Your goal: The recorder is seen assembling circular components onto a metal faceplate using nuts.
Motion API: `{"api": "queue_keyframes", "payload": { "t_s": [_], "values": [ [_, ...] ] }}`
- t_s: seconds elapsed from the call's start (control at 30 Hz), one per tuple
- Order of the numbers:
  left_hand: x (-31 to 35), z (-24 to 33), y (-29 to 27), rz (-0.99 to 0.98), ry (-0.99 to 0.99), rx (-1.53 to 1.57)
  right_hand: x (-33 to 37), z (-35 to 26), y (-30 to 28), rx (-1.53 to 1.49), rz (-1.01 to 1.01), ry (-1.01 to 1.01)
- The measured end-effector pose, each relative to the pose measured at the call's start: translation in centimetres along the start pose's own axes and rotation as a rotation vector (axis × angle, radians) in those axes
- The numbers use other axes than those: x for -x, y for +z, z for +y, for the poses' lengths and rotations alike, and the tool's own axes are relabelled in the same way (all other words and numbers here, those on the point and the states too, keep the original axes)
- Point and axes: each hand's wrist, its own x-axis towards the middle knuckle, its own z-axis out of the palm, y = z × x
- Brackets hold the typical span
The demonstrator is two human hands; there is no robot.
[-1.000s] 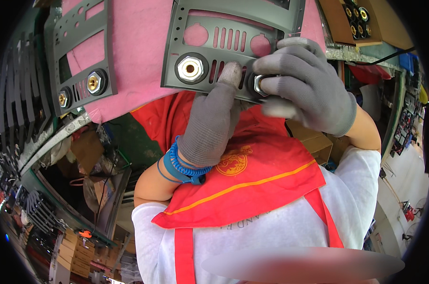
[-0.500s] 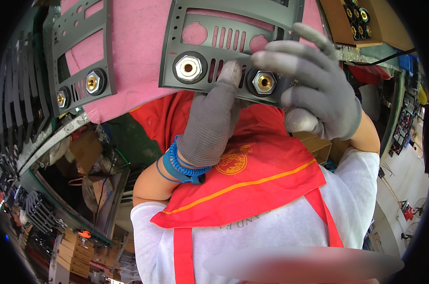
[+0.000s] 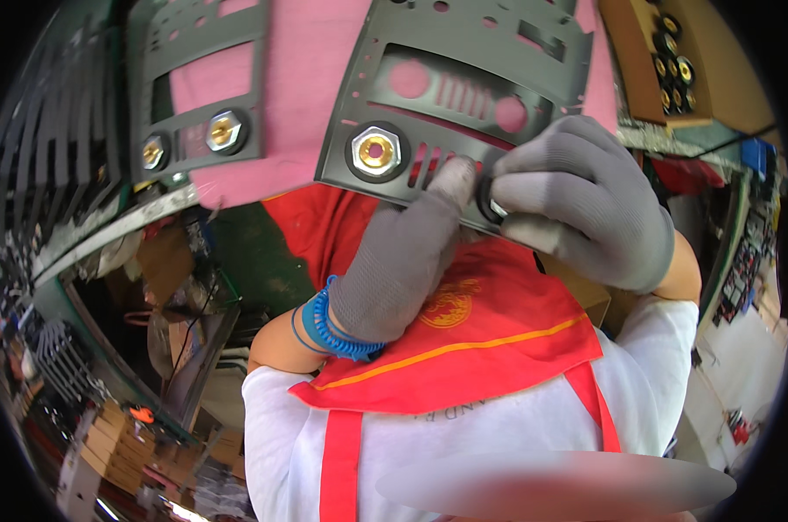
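Observation:
A grey metal panel (image 3: 450, 39) with slots and round holes is tilted on the pink-covered bench, its near edge over my lap. My left hand (image 3: 403, 257), in a grey glove, grips that edge, thumb pressed on the slotted face and fingers hidden underneath. To the left of the thumb, a silver hex nut (image 3: 395, 157) with a brass centre sits on a black round base. My gloved right hand (image 3: 590, 200) has its fingers closed around the right-hand hex nut (image 3: 497, 208), which is mostly covered by them.
A second grey panel (image 3: 198, 152) with two brass-centred nuts lies at the left on the pink cover (image 3: 290, 113). Dark slotted parts (image 3: 55, 130) stand beyond it. An open cardboard box (image 3: 642, 96) at the far right holds several black round fittings with brass centres.
My right hand has come down from spread fingers onto the right-hand nut and closed on it. The panel and my left hand appear shifted rightward and nearer, with the panel tilted more.

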Motion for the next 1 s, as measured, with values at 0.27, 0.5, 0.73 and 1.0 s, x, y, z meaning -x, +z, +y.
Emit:
{"api": "queue_keyframes", "payload": {
  "t_s": [0.27, 0.5, 0.73, 1.0],
  "values": [
    [-1.8, 0.9, -8.1, 0.16, -0.024, -0.193, -11.1, -1.2, 0.9, 0.102, 0.143, -0.146],
    [1.0, 0.0, -13.6, 0.524, -0.058, -0.604, -19.5, 1.6, 5.3, 0.358, 0.097, -0.158],
    [0.7, -6.0, -13.2, 0.654, 0.149, -0.626, -23.2, 4.9, 7.7, 0.498, 0.002, -0.174],
    [-0.5, -4.1, -12.7, 0.605, -0.036, -0.623, -20.8, 4.7, 7.5, 0.466, 0.148, -0.228]
  ]
}}
